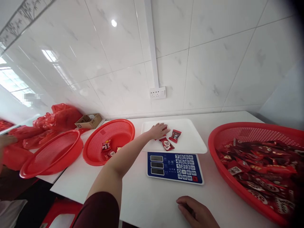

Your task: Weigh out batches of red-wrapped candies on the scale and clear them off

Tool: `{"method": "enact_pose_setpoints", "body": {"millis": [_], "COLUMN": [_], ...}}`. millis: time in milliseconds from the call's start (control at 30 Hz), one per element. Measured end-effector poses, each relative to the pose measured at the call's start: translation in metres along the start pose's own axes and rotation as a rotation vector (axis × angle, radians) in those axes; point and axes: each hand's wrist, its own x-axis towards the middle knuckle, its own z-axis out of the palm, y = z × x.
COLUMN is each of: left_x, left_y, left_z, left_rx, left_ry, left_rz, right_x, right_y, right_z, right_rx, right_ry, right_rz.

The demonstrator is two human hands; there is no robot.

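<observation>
"What sort of place are we looking at?"

"It's looking like a little workroom where people are weighing and packing snacks."

"What is showing you that?"

"A flat blue-and-white scale with number keys (pixel 175 167) is sitting on a long white table (pixel 140 193). Lots of shiny red snack packets (pixel 266 171) are filling a big round red plastic basket (pixel 219 169)."

"Anything more?"

"Puffy red plastic bags (pixel 66 117) are lying in a pile, and smooth white wall tiles with gray marks (pixel 209 63) are shining behind."

The scale (pixel 175 167) bears 0–9 and, seemingly, 志准.
</observation>
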Motion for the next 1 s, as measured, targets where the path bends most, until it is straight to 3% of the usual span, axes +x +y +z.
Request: {"method": "enact_pose_setpoints", "body": {"millis": [67,167,367,567,733,867,933,1000], "left_x": [-0.013,-0.026,-0.027,-0.030,-0.044,-0.083,-0.111,-0.138], "left_y": [0.007,0.020,0.041,0.036,0.029,0.045,0.059,0.069], "left_z": [-0.005,-0.009,0.001,0.017,0.007,-0.001,0.009,0.031], "left_rx": [0.016,0.029,0.197,0.199,0.131,-0.240,-0.449,-0.562], "left_ry": [-0.046,-0.071,-0.070,0.118,0.243,0.538,0.658,0.639], "left_rz": [0.038,0.083,0.342,0.259,0.203,0.170,0.178,0.187], "right_x": [0.000,0.000,-0.002,-0.003,-0.001,0.001,0.000,-0.002], "right_y": [0.000,0.001,-0.001,-0.003,-0.002,-0.003,-0.006,-0.011], "right_z": [-0.001,0.001,0.006,0.005,0.001,-0.001,-0.001,-0.002], "right_rx": [-0.008,0.002,0.034,0.020,-0.031,-0.072,-0.084,-0.090], "right_ry": [-0.035,0.018,0.093,0.095,0.032,-0.007,0.004,0.006], "right_rz": [-0.001,0.000,0.006,0.015,0.007,-0.001,-0.005,-0.011]}}
